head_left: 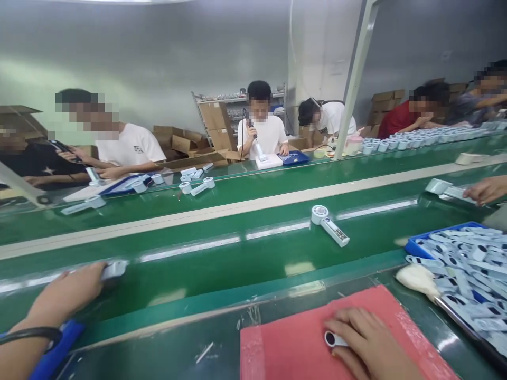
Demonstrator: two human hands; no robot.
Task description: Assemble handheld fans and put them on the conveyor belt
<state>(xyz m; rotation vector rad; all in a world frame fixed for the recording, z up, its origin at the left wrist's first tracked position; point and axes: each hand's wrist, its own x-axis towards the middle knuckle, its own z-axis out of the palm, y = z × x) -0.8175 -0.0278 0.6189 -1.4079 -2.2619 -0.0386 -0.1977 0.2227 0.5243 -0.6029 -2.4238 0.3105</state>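
My left hand (69,293) reaches out over the green conveyor belt (222,253) at the left and grips a pale blue handheld device (114,269), whose end sticks out past my fingers. My right hand (368,343) lies on a red mat (293,343) near the front edge, fingers closed over a small white part with a dark round lens (331,339). Another pale blue and white device (329,224) lies loose on the belt ahead, between my hands.
A blue tray (415,245) heaped with several pale blue parts stands at the right, a white brush (418,279) beside it. Another person's hand (489,190) rests at the far right. Several workers sit across the belt, with cardboard boxes and shelving behind them.
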